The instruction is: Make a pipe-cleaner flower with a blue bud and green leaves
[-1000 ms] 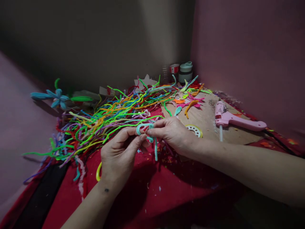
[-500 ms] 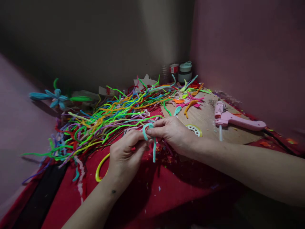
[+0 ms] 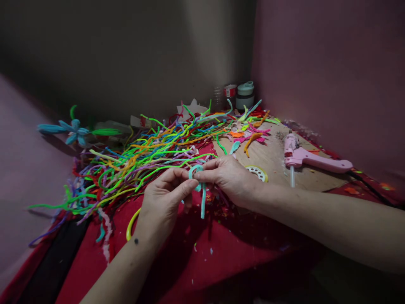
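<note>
Looped mint pipe cleaner [image 3: 203, 203] is being pinched by left hand [image 3: 166, 192] and right hand [image 3: 232, 177], its tail hanging between them. Beyond left hand, heaped coloured pipe cleaners [image 3: 158, 141] are being carried by red tabletop [image 3: 177, 261]; right of right hand, pink glue gun [image 3: 295, 158] is being supported by cardboard [image 3: 272, 147].

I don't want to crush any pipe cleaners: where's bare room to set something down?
Red cloth between both forearms, small scraps aside; cardboard between the yellow-rimmed disc and pink glue gun. Crowded: beyond the left hand, under the pipe-cleaner pile.
</note>
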Demonstrator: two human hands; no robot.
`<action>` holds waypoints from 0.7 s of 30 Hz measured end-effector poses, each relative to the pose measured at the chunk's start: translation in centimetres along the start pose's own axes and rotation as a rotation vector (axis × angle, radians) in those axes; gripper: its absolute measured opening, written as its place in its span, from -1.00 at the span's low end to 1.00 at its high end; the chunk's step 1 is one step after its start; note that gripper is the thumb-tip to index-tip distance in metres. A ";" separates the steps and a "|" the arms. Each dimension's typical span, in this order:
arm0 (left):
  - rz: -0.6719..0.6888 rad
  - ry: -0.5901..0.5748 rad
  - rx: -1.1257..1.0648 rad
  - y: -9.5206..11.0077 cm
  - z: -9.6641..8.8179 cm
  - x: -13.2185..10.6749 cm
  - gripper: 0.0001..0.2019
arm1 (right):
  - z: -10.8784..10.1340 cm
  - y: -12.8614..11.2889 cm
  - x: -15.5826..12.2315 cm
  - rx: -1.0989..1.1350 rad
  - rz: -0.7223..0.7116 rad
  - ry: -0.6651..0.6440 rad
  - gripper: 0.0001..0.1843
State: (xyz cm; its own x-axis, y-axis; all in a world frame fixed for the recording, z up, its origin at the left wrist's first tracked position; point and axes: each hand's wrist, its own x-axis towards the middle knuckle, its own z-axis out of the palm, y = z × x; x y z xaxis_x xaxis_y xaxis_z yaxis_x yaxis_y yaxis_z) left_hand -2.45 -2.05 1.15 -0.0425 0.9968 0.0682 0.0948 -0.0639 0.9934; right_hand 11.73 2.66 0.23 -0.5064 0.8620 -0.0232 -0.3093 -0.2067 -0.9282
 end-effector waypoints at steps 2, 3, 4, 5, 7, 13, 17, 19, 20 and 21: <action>0.015 0.031 -0.011 -0.1 0.2 0.0 -0.85 | -0.1 0.3 0.1 0.027 0.025 -0.018 -0.89; 0.005 0.041 -0.030 -0.2 0.3 0.1 -0.83 | -0.1 0.5 0.2 0.043 0.037 -0.023 -0.92; -0.019 0.049 -0.062 -0.1 0.4 0.1 -0.80 | -0.1 0.6 0.3 0.065 0.045 -0.027 -0.94; -0.055 0.052 -0.103 -0.1 0.4 0.1 -0.77 | -0.1 0.6 0.3 0.092 0.050 -0.031 -0.95; -0.136 0.029 -0.195 0.0 0.4 0.2 -0.69 | 0.0 0.4 0.3 0.138 0.054 -0.033 -0.93; -0.178 -0.099 -0.309 0.0 0.3 0.3 -0.73 | 0.2 -0.4 0.1 0.184 0.086 0.019 -0.86; -0.120 -0.088 -0.275 -0.2 0.4 0.3 -0.72 | 0.2 -0.5 0.0 0.184 0.076 0.039 -0.90; -0.090 -0.084 -0.266 -0.4 0.5 0.3 -0.67 | 0.2 -0.4 0.0 0.193 0.060 0.047 -0.88; -0.070 -0.085 -0.256 -0.5 0.6 0.3 -0.66 | 0.2 -0.4 0.0 0.199 0.051 0.052 -0.86; -0.047 -0.084 -0.239 -0.5 0.7 0.3 -0.66 | 0.2 -0.3 0.0 0.203 0.044 0.058 -0.84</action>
State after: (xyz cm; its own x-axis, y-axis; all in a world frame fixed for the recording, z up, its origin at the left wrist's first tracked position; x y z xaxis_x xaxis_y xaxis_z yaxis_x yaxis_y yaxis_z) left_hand -1.81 -1.67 0.57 0.0427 0.9988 0.0238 -0.1434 -0.0175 0.9895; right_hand 11.63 2.65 0.64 -0.4777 0.8741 -0.0884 -0.4472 -0.3285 -0.8319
